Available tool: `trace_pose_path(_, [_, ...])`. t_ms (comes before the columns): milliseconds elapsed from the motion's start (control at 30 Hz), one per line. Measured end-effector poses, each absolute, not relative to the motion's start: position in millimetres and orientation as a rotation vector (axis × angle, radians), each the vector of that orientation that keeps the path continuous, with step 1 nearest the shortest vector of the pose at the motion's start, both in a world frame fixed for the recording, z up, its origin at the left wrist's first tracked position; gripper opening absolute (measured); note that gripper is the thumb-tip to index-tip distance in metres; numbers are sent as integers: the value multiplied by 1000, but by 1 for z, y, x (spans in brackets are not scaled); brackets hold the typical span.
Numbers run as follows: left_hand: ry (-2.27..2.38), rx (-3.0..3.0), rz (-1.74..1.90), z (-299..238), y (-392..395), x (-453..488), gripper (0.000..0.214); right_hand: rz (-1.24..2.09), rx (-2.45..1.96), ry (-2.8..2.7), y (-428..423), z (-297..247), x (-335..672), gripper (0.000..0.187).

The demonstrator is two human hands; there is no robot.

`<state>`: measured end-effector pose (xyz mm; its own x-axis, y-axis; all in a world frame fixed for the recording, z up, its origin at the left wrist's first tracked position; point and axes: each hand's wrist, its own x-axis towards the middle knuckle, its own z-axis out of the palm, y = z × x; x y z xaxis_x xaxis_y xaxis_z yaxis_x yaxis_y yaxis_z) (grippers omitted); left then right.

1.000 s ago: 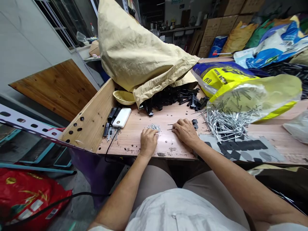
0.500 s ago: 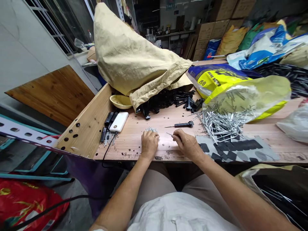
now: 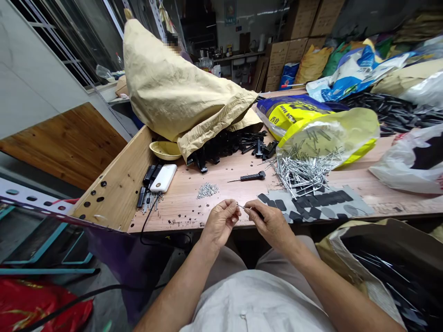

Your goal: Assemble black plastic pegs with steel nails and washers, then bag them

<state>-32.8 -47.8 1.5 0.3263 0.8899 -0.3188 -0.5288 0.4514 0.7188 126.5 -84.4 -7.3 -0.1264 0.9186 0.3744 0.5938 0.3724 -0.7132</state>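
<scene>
- The person's left hand (image 3: 221,221) and right hand (image 3: 272,222) are hovering just over the near edge of the pale wooden table (image 3: 194,210), above their lap.
- Both hands are pinching a thin silver metal pin (image 3: 243,208); it is lying almost level between them, the left fingertips closing on one end and the right fingertips gripping the other.
- To the right of the hands, a grey mat with black patches (image 3: 356,210) is lying flat along the table's near edge.
- Just beyond the hands, bare tabletop is leaving open room, with a small heap of tiny silver bits (image 3: 207,189) sitting in it.
- A black-handled pin tool (image 3: 249,176) is lying alone past that heap.
- A loose pile of long silver nails (image 3: 301,170) is spilling from a yellow plastic bag (image 3: 332,131) at the right.
- At the left, a white power bank (image 3: 163,178) is resting against a raised wooden side board (image 3: 117,184).
- Farther back, a heap of black plastic parts (image 3: 228,143) is spreading under a large tan paper sack (image 3: 180,97), closing off the far side.
</scene>
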Motion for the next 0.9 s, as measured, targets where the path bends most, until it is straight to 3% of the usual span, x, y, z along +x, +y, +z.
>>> trace_pose_path(667, [884,785,1021,0,-60,-24,27,360,-1358,-1868,-100,-12,130,18])
trace_pose_path(767, [919,918,1045,-1,-59,-24,24,535,-1348,-1811,-99,-9,131,20])
trace_pose_path(900, [929,1047,1033,-1,-59,-27,17,1076,-1296,-1605,-98,-11,132,31])
